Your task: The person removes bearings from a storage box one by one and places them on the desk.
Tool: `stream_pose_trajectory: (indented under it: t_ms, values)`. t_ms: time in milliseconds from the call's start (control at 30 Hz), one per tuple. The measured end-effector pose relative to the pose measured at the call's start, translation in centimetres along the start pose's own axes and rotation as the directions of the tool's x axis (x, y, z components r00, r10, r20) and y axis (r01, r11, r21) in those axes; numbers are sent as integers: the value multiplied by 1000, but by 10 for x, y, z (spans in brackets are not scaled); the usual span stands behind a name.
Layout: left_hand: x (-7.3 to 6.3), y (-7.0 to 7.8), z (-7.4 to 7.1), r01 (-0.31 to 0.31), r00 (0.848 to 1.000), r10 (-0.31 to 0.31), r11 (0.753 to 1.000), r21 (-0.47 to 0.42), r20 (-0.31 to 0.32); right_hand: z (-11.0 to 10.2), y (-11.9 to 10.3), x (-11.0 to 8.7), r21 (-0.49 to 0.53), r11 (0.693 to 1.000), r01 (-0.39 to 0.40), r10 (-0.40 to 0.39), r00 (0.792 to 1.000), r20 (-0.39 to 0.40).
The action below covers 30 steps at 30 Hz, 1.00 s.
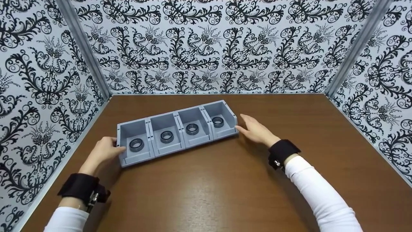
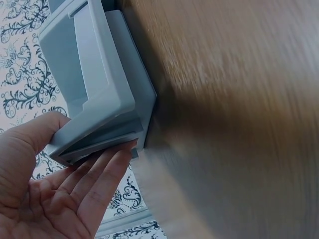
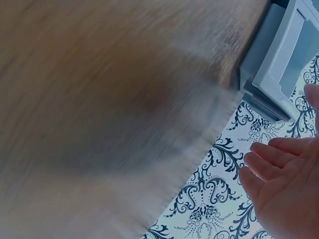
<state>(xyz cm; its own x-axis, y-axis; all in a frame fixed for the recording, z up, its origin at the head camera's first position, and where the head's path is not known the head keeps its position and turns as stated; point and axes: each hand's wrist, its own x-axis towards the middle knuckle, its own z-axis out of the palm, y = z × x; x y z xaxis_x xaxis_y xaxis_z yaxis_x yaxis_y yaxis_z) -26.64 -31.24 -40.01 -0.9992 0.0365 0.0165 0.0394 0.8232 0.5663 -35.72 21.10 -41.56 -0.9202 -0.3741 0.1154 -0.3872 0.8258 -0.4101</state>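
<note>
we are facing a brown surface (image 1: 206, 193), and on it, left of the middle, a gray bin (image 1: 170, 148) is lying at a slant, its left end sitting nearer to us and its right end reaching farther back. its four compartments are standing side by side in a row, each one holding a single dark ring: the first ring (image 1: 136, 149) is lying at the far left, the second ring (image 1: 167, 141) and the third ring (image 1: 192, 132) are filling the middle places, and the fourth ring (image 1: 218, 125) is lying in the rightmost one.

with our left grip (image 1: 101, 151) we are pinching the bin's left end wall, the thumb hooking over the edge and the fingers reaching along the outer side. our right grip (image 1: 257, 130) is hovering just beside the bin's right end, holding nothing; its fingers are extending loosely, and in the right wrist view a gap is showing between them and the bin.

we are wearing a black left cuff (image 1: 79, 187) and right cuff (image 1: 285, 150), and white sleeves (image 1: 322, 193) are covering our forearms. behind the surface, a wall (image 1: 206, 48) is showing black scrollwork on white, with gray posts (image 1: 84, 48) running up both corners.
</note>
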Motion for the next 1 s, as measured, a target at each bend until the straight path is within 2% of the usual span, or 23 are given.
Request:
stream_pose_trajectory:
  t_ms: [233, 467, 633, 1000]
  values:
    - [-1, 4, 2, 17, 1000, -17, 1000, -23, 18, 0, -1, 4, 19, 1000, -5, 5, 1000, -1]
    - [0, 7, 3, -2, 999, 2, 1000, 7, 33, 0, -3, 6, 51, 999, -9, 9, 1000, -3]
    - [1, 8, 4, 10, 999, -10, 1000, -5, 38, 2, -3, 8, 61, 998, -25, 25, 1000, -9]
    - [1, 12, 7, -18, 999, 19, 1000, -12, 41, 3, 0, 13, 74, 997, -25, 29, 998, -52]
